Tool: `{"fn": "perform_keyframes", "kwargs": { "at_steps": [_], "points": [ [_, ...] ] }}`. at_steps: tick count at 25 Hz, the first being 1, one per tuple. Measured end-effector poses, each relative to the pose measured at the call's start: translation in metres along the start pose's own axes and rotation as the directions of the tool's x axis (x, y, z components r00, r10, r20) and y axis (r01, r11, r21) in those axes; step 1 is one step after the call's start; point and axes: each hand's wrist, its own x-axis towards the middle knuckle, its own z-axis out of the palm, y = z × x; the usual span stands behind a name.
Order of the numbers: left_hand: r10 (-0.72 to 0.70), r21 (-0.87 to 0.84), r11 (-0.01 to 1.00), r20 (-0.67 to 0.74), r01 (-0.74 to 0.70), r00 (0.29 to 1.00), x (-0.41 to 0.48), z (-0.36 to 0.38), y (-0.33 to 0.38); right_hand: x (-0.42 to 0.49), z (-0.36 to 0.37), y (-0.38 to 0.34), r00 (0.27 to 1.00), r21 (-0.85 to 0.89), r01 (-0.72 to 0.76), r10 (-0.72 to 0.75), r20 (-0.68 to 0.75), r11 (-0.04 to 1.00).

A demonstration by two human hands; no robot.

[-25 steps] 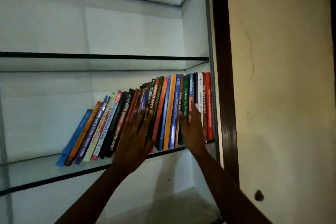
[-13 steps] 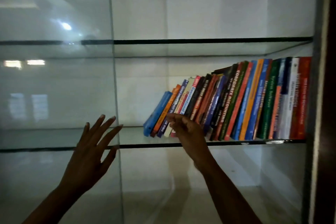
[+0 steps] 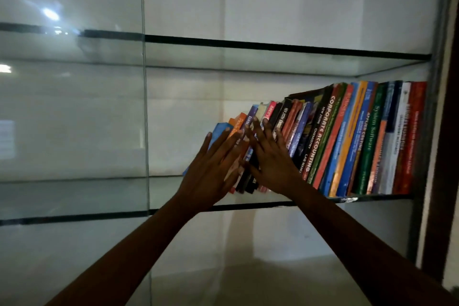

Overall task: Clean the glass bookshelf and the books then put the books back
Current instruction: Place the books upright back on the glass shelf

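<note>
Pressing with straight, slightly spread fingers, left hand (image 3: 211,171) and right hand (image 3: 272,164) cover the left end of the books (image 3: 347,141), right of centre, spines slanting lower-left to upper-right, left hand outermost

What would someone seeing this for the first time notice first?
The colourful row of books stands out, leaning leftward at the right end of the glass shelf. At its left end, the left hand and right hand press flat, fingers straight, against the spines. A bright light reflection glints in the glass at upper left.
</note>
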Motion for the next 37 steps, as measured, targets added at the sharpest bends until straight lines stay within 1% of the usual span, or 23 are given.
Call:
{"fn": "perform_keyframes", "kwargs": {
  "at_steps": [2,3,4,5,6,7,9,12,13,16,18,20,22,24,25,27,29,31,33,34,35,36,37],
  "points": [
    [-0.056,-0.101,0.994,-0.034,0.053,0.998,0.031,0.011,0.005,0.0,-0.03,0.006,0.999,0.219,0.016,-0.023,0.032,0.976],
    [-0.084,-0.171,0.982,-0.043,0.075,0.996,0.047,0.015,0.008,-0.001,-0.047,0.012,0.999,0.259,0.008,0.001,-0.033,0.966],
    [-0.097,-0.23,0.969,-0.047,0.084,0.994,0.065,0.019,0.011,-0.002,-0.065,0.021,0.986,0.225,-0.036,0.071,-0.149,0.974],
    [-0.087,-0.259,0.963,-0.036,0.075,0.996,0.084,0.025,0.014,-0.003,-0.082,0.032,0.951,0.166,-0.118,0.159,-0.263,0.979],
    [-0.043,-0.243,0.969,-0.012,0.039,0.999,0.102,0.032,0.017,-0.003,-0.098,0.042,0.918,0.111,-0.216,0.241,-0.315,0.97],
    [0.022,-0.186,0.982,0.0,-0.022,1.0,0.12,0.039,0.019,-0.002,-0.11,0.051,0.902,0.064,-0.288,0.293,-0.317,0.955],
    [0.16,-0.006,0.987,0.014,-0.16,0.987,0.146,0.049,0.022,0.003,-0.123,0.063,0.917,-0.029,-0.332,0.316,-0.243,0.943],
    [0.271,0.138,0.956,-0.077,-0.259,0.96,0.161,0.056,0.014,0.012,-0.133,0.07,0.948,-0.108,-0.273,0.249,-0.196,0.956],
    [0.284,0.152,0.952,-0.104,-0.267,0.953,0.162,0.057,0.011,0.017,-0.135,0.07,0.952,-0.098,-0.261,0.239,-0.192,0.96],
    [0.259,0.112,0.963,-0.15,-0.244,0.954,0.158,0.057,0.001,0.033,-0.133,0.069,0.942,-0.006,-0.303,0.298,-0.151,0.953],
    [0.212,0.08,0.976,-0.147,-0.202,0.966,0.156,0.054,-0.007,0.042,-0.123,0.069,0.943,-0.03,-0.326,0.323,-0.086,0.945],
    [0.171,0.054,0.985,-0.154,-0.164,0.973,0.153,0.05,-0.018,0.049,-0.107,0.067,0.946,-0.199,-0.32,0.323,-0.017,0.926],
    [0.169,0.067,0.985,-0.166,-0.16,0.971,0.15,0.048,-0.025,0.057,-0.095,0.064,0.93,-0.403,-0.31,0.363,0.061,0.861],
    [0.194,0.084,0.98,-0.144,-0.183,0.97,0.147,0.048,-0.027,0.064,-0.096,0.062,0.918,-0.492,-0.294,0.385,0.094,0.82],
    [0.203,0.085,0.977,-0.135,-0.193,0.97,0.147,0.048,-0.028,0.067,-0.101,0.062,0.911,-0.476,-0.299,0.397,0.117,0.827],
    [0.22,0.094,0.973,-0.13,-0.209,0.967,0.146,0.049,-0.031,0.073,-0.111,0.063,0.887,-0.336,-0.353,0.427,0.178,0.873],
    [0.231,0.112,0.97,-0.142,-0.216,0.963,0.146,0.049,-0.034,0.076,-0.113,0.06,0.86,-0.26,-0.413,0.468,0.204,0.873],
    [0.236,0.113,0.969,-0.148,-0.22,0.96,0.145,0.048,-0.034,0.071,-0.098,0.05,0.85,-0.216,-0.477,0.51,0.135,0.852],
    [0.24,0.121,0.967,-0.141,-0.224,0.961,0.146,0.048,-0.033,0.06,-0.082,0.035,0.821,-0.012,-0.57,0.57,0.039,0.822],
    [0.235,0.129,0.967,-0.132,-0.218,0.963,0.146,0.048,-0.033,0.053,-0.075,0.029,0.787,0.114,-0.613,0.617,0.003,0.782],
    [0.222,0.13,0.97,-0.124,-0.206,0.967,0.147,0.048,-0.033,0.048,-0.07,0.023,0.767,0.18,-0.628,0.641,-0.018,0.757],
    [0.204,0.121,0.974,-0.121,-0.19,0.971,0.148,0.048,-0.033,0.044,-0.067,0.021,0.748,0.212,-0.645,0.663,-0.025,0.735],
    [0.181,0.098,0.981,-0.121,-0.17,0.976,0.148,0.047,-0.033,0.038,-0.07,0.018,0.744,0.164,-0.657,0.668,-0.014,0.735]
  ]
}}
